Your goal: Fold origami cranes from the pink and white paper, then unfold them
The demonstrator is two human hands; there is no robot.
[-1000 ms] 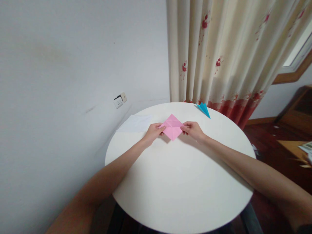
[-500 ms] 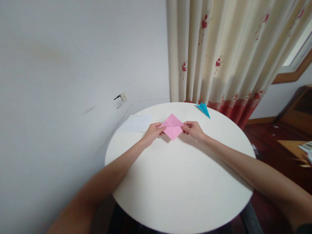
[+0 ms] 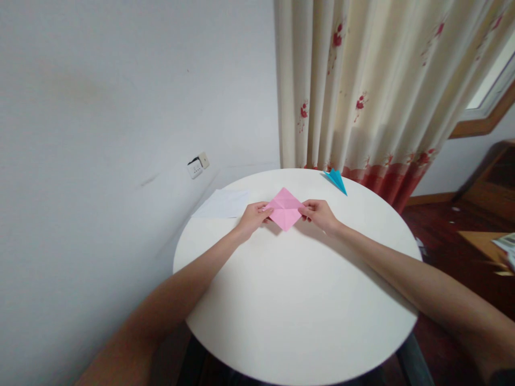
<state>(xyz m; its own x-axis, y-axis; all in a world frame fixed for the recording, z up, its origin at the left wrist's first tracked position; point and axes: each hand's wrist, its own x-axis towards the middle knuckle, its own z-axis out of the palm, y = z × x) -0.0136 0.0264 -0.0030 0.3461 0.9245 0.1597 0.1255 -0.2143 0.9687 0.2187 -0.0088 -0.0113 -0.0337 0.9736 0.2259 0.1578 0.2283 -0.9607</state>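
Observation:
A pink paper square (image 3: 284, 208), creased and turned like a diamond, is held just above the far half of the round white table (image 3: 298, 300). My left hand (image 3: 253, 217) pinches its left corner. My right hand (image 3: 319, 214) pinches its right corner. Both arms reach across the tabletop from the near edge.
A blue folded paper piece (image 3: 336, 180) lies at the table's far edge, beside the flowered curtain (image 3: 374, 91). A white sheet (image 3: 223, 203) sits at the far left rim near the wall. A wall socket (image 3: 198, 165) is behind it. Wooden furniture stands at the right.

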